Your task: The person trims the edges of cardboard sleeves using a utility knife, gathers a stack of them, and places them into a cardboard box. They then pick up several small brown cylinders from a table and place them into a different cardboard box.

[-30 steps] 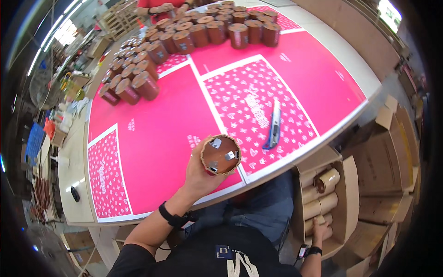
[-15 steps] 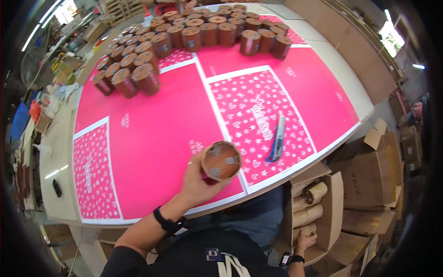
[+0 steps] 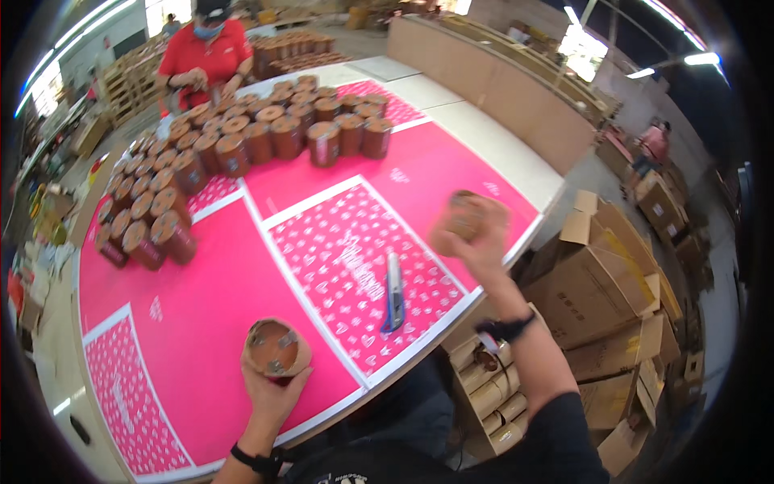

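Note:
My left hand (image 3: 270,397) is closed around a brown cylinder (image 3: 276,352) near the table's front edge. Kraft paper rings its rim, and its reddish-brown round end with grey patches faces up. Over the right side of the pink sheet, my right hand (image 3: 487,246) grips a second brown cylinder (image 3: 461,219); motion blurs both. Between the hands a blue-and-grey box cutter (image 3: 393,297) lies on the patterned panel. Paper-wrapped cylinders (image 3: 490,392) lie in the open carton below the table edge, under my right forearm.
Several brown cylinders (image 3: 234,153) stand in close rows on the far left half of the table (image 3: 201,290). Behind them a person (image 3: 206,55) in a red shirt is at work. Cardboard cartons (image 3: 601,274) crowd the right side, and a board wall (image 3: 492,89) rises behind.
My right hand has come up from the carton with a cylinder and is now over the table. My left hand still holds its cylinder, now further left in view. The view has shifted, showing the co-worker.

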{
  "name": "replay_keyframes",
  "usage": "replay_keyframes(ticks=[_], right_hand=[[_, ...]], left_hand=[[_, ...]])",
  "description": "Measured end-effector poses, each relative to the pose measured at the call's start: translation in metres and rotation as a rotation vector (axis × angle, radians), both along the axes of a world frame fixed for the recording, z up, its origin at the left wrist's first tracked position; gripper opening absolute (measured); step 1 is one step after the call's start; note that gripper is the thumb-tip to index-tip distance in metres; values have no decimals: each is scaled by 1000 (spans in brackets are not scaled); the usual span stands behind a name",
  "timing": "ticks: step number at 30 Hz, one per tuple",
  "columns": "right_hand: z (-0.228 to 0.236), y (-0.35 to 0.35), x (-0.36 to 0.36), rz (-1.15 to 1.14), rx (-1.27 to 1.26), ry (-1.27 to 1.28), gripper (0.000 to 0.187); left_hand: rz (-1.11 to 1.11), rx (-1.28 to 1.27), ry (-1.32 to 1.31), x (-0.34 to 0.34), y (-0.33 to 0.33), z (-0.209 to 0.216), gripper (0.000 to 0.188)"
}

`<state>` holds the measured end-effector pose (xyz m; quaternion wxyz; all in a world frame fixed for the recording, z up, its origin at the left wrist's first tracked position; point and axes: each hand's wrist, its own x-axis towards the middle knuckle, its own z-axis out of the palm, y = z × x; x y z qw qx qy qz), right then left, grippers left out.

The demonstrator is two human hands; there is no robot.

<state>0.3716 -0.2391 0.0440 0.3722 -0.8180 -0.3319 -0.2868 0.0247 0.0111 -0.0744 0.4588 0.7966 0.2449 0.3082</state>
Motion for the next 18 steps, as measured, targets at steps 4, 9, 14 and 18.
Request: replay_keyframes(ticks=[4, 9, 14, 18], right_hand=[[-37, 105, 52, 167, 112, 3, 53], [-49, 135, 43, 165, 174, 377, 78], [-44, 34, -3, 100, 184, 326, 78], [-70, -131, -92, -132, 427, 553, 27]], left_hand=[[-15, -327, -150, -9, 3, -2, 110], [-164, -129, -100, 64, 45, 41, 111], [-281, 17, 25, 211, 62, 35, 103], [-240, 77, 45, 266, 65, 30, 94]])
